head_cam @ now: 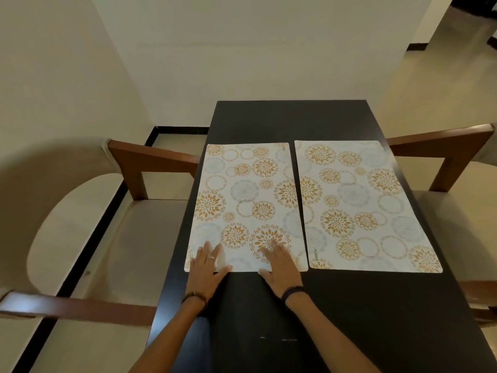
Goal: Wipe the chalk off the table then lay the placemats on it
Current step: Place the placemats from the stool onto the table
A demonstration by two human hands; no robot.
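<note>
Both hands — left hand [205,267], right hand [281,263] — are laid flat, fingers straight, on the near edge of the left placemat [246,200], a thin floral-printed rectangle. Just right of them, a matching right placemat [363,203] lies on the dark matte table [290,119]; its small printed lettering is hard to read.

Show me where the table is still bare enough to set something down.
Bare: the far end of the table beyond both mats, and the near end behind the hands. Crowded: the middle, where the left placemat and right placemat leave only a narrow gap.
</note>
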